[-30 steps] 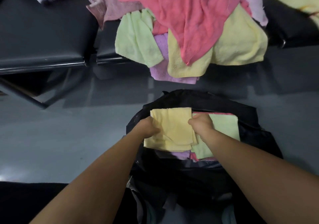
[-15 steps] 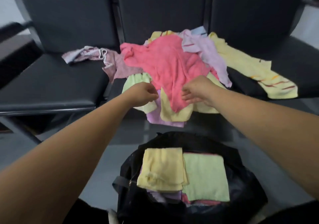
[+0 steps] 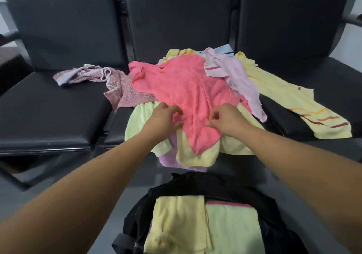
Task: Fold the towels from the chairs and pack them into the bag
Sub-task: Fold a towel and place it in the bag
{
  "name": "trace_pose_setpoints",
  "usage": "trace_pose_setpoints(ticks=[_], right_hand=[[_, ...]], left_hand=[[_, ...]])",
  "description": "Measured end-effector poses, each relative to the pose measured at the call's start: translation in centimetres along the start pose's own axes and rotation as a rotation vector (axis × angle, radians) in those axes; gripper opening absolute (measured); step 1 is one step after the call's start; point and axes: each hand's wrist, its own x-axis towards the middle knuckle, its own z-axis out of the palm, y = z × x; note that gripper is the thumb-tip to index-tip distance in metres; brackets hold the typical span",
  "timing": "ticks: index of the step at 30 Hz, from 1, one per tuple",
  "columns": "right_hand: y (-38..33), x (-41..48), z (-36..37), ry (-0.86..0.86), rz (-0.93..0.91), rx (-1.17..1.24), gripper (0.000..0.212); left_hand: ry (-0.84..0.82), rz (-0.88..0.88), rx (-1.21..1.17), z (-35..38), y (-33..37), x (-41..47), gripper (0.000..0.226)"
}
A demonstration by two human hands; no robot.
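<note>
A heap of unfolded towels lies on the middle black chair seat, topped by a pink towel (image 3: 186, 89). My left hand (image 3: 163, 119) grips the pink towel's lower left edge between curled fingers and thumb. My right hand (image 3: 225, 120) pinches the same towel a little to the right. Below them on the floor stands the open black bag (image 3: 188, 183). Inside it lie a folded yellow towel (image 3: 176, 222) and a folded light green towel (image 3: 231, 232) side by side, with pink and purple edges showing under them.
A mauve patterned towel (image 3: 92, 74) sprawls on the left seat (image 3: 49, 112). A long yellow striped towel (image 3: 290, 101) and a lilac towel (image 3: 237, 73) trail to the right. Light green (image 3: 139, 124), purple (image 3: 168, 160) and yellow (image 3: 197, 156) towels hang over the seat's front edge.
Both hands let go of the folded yellow towel in the bag and rose to the heap. They now take hold of the pink towel. My view tilted up to the chairs.
</note>
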Motion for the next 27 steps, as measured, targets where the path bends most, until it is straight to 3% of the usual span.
trace_pose_setpoints(ticks=[5, 10, 13, 16, 20, 27], right_hand=[[-1.3, -0.5, -2.3, 0.137, 0.015, 0.350, 0.020], [-4.5, -2.2, -6.5, 0.213, 0.006, 0.736, 0.022], [-6.7, -4.0, -9.1, 0.264, -0.035, 0.660, 0.023], [-9.0, -5.6, -11.2, 0.313, -0.100, 0.594, 0.023], [-12.6, -7.9, -14.9, 0.321, -0.129, 0.742, 0.025], [-18.4, -12.8, -21.9, 0.228, -0.182, 0.998, 0.025]], left_hand=[[0.170, -0.023, -0.138, -1.3, 0.9, 0.5, 0.006], [0.343, -0.023, -0.403, -5.0, 2.7, -0.7, 0.005], [0.365, 0.030, -0.538, -7.7, 4.5, -2.1, 0.015], [0.486, 0.090, -0.471, -10.8, 6.3, -3.0, 0.014], [0.369, 0.078, -0.691, -16.1, 10.0, -4.3, 0.015], [0.175, 0.336, -0.797, -23.4, 15.5, -8.3, 0.022]])
